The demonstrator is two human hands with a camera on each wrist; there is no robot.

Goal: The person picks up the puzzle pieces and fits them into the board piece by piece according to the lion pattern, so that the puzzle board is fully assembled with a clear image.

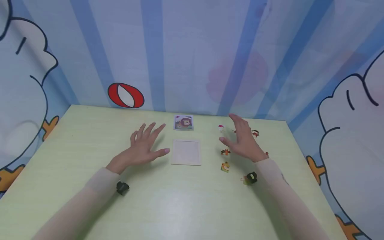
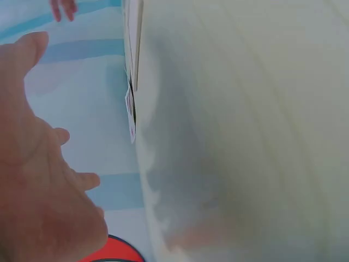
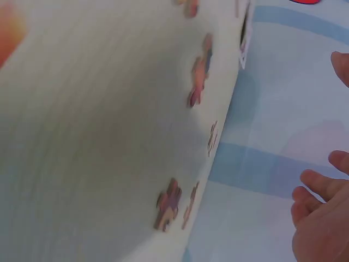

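Note:
My left hand (image 1: 141, 146) hovers over the table with its fingers spread, left of a square white puzzle frame (image 1: 186, 152). Its thumb tip points at the frame's left edge. Above several loose jigsaw pieces on the right is my right hand (image 1: 241, 141), fingers extended and thumb apart, with nothing in it. An orange piece (image 1: 225, 152) and a yellow piece (image 1: 225, 167) lie left of and below that hand. Behind the frame is a small square picture card (image 1: 183, 122) with a lion on it. In the right wrist view, a purple-brown piece (image 3: 169, 204) lies on the table.
The pale wooden table (image 1: 168, 213) ends at a blue striped curtain (image 1: 192, 56) with cartoon prints. A greenish piece (image 1: 246, 180) lies under the right wrist, beside a black wrist camera (image 1: 252, 177). Another black wrist camera (image 1: 122, 188) is on the left wrist.

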